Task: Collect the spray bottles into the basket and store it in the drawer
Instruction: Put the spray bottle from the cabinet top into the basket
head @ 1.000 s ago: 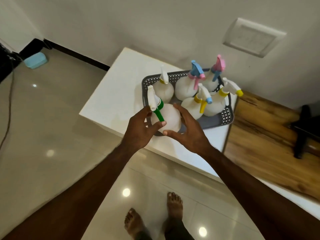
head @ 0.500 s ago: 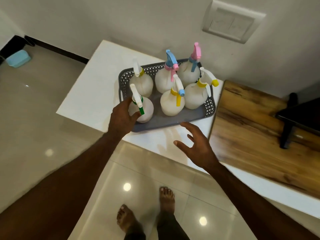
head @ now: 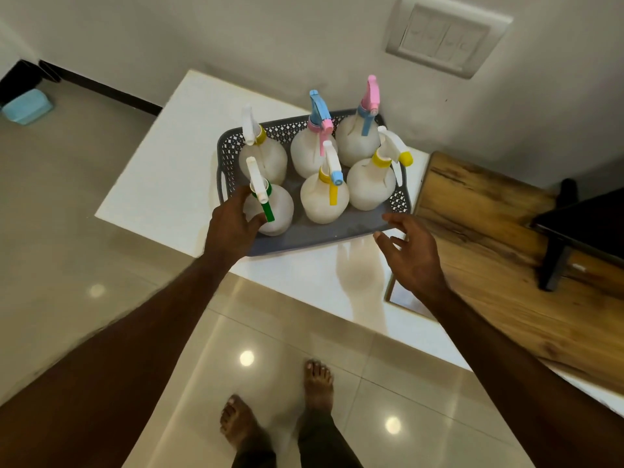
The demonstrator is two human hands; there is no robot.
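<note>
Basket (head: 341, 233) with six upright spray bottles (head: 325, 201) on white counter (head: 162, 184)

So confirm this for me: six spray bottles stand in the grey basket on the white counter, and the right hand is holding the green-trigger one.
Wrong hand. In the head view the left hand is on the green-trigger bottle; the right hand hovers open by the near right corner of the grey basket, holding nothing. The rest stands: six bottles in the basket on the white counter.
</note>
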